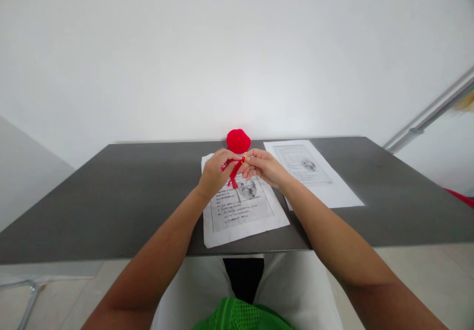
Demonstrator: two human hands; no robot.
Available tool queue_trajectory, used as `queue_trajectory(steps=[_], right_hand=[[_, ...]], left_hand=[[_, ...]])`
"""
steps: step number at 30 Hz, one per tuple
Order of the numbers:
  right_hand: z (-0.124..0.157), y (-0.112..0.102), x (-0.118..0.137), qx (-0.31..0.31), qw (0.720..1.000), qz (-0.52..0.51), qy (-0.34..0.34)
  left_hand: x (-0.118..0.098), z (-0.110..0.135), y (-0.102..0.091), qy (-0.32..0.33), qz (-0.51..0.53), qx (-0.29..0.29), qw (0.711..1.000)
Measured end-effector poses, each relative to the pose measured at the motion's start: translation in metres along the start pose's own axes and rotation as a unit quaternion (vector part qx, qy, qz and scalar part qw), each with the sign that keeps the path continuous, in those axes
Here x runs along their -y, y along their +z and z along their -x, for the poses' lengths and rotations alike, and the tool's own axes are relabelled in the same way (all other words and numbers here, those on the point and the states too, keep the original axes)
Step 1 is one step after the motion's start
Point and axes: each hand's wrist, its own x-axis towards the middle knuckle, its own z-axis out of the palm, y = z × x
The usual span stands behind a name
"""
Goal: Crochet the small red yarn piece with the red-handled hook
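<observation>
My left hand is closed in a pinch on a small piece of red cord work, whose loose red ends hang down over the paper. My right hand meets it from the other side, thumb and finger pinching the cord work beside a tiny yellow ring. Both hands are held above a printed sheet with text and a grey picture. Just behind the hands, a ball of red yarn rests near the table's back edge. The finer knots between my fingertips are too small to make out.
The dark grey table stands against a white wall. A second printed sheet lies to the right. On the right wall runs a grey rail. A metal tube is on the floor at lower left.
</observation>
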Motion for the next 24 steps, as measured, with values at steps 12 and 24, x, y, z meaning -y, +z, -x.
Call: queue_trajectory(steps=[12, 24], right_hand=[[-0.001, 0.004, 0.0, -0.048, 0.998, 0.03, -0.03], [-0.008, -0.002, -0.015, -0.08, 0.994, 0.071, 0.005]], left_hand=[[0.0, 0.003, 0.004, -0.003, -0.025, 0.024, 0.999], [0.011, 0.01, 0.009, 0.076, -0.138, 0.115, 0.981]])
